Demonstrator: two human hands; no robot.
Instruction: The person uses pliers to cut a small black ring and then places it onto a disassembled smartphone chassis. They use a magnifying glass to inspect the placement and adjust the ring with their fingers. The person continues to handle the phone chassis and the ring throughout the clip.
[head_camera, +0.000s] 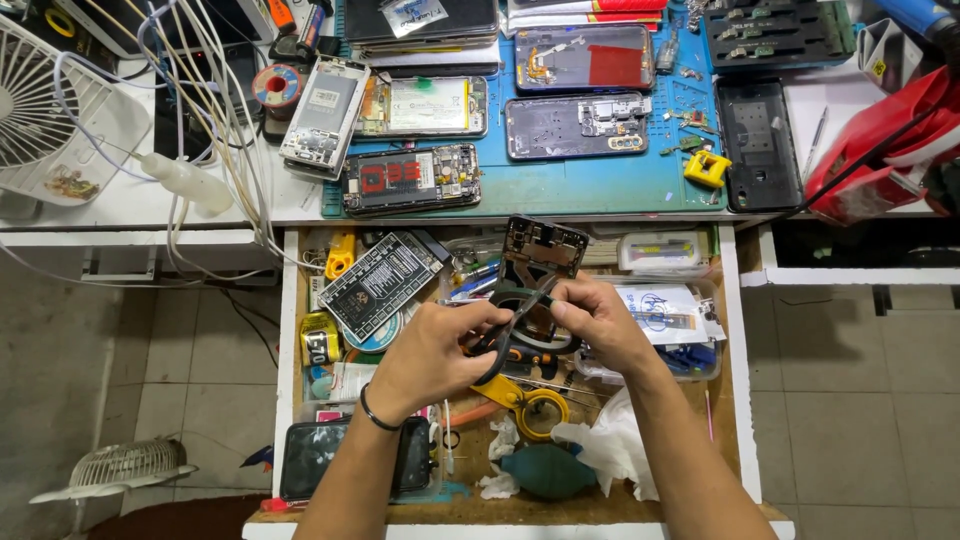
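Observation:
Both hands work over an open drawer (742, 400). My left hand (432, 352) grips black-handled scissors (497, 345), blades pointing up and right toward my right fingertips. My right hand (600, 322) pinches a thin dark strip (522, 293) at the scissor tips. It is just below an opened dark phone frame (541, 252) that tilts up behind the fingers. Whether the strip is attached to the frame is unclear. A roll of tape (545, 343) lies under the hands. A black band circles my left wrist.
The drawer holds yellow-handled scissors (527, 402), a teal air blower (548, 471), white tissue (612, 450), a dark-screened phone (340, 455), a yellow battery (320, 340) and a clear box (660, 252). Several opened phones lie on the blue mat (580, 190). A white fan (40, 110) stands at the left.

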